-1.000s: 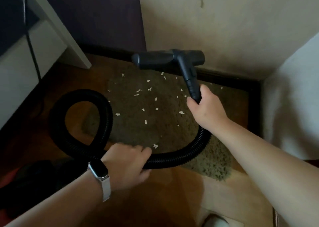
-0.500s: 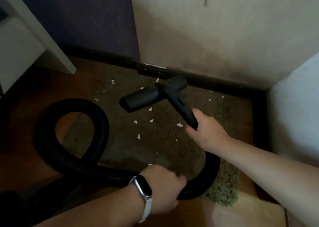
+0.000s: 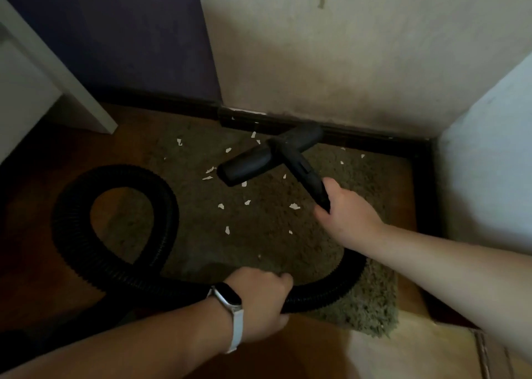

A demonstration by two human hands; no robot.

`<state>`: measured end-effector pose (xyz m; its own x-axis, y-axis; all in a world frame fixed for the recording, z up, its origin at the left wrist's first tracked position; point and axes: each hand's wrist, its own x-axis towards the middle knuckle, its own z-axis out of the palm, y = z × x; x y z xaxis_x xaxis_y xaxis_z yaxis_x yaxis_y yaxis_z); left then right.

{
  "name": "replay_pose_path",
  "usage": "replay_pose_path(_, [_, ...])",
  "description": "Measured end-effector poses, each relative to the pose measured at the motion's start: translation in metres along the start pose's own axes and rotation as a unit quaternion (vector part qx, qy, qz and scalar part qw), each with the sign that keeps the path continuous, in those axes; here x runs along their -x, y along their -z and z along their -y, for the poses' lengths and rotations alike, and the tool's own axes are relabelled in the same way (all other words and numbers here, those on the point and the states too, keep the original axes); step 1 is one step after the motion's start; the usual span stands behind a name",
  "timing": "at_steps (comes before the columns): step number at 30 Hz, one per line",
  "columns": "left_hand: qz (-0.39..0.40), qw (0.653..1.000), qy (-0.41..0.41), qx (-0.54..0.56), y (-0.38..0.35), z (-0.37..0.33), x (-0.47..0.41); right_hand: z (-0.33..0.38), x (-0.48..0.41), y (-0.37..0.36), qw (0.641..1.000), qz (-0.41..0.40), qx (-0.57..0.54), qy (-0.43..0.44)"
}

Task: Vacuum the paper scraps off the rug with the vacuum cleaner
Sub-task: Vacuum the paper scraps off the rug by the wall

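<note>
Nozzle point(image 3: 244, 168): black, T-shaped, angled, centre frame over rug.
Hose point(image 3: 121, 175): black, ribbed, looped at left.
Scraps point(image 3: 294, 206): white, scattered mid-rug.
Rug point(image 3: 259, 263): olive shag.

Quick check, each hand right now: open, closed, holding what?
Left hand: closed, gripping the hose.
Right hand: closed, gripping the wand.

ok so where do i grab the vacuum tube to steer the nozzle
Grip the rigid tube at its near end, coming from above, as the right hand does: it slants up toward you and is stiff, unlike the ribbed hose the left hand holds.
</note>
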<state>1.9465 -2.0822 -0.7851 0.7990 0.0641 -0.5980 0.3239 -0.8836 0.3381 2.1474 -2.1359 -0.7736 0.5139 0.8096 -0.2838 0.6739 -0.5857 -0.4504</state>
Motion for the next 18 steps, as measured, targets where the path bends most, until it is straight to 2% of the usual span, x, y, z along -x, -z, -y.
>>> replay_pose_path(3, [-0.031, 0.999, 0.023, -0.003, 0.007, 0.008, 0.019, 0.026, -0.007, 0.005, 1.0, -0.011, -0.006, 0.004])
replay_pose_path(7, [-0.024, 0.999, 0.043, -0.008, 0.014, 0.044, 0.059, 0.078, -0.017, -0.004, 0.999, 0.008, -0.039, 0.028])
replay_pose_path(13, [-0.046, 0.99, 0.045, -0.124, 0.002, 0.116, 0.09, 0.138, -0.031, -0.051, 0.997, 0.044, -0.026, 0.062])
replay_pose_path(18, [-0.048, 0.987, 0.04, -0.147, -0.005, 0.153, 0.107, 0.16, -0.038, -0.076, 0.997, 0.034, -0.053, 0.052])
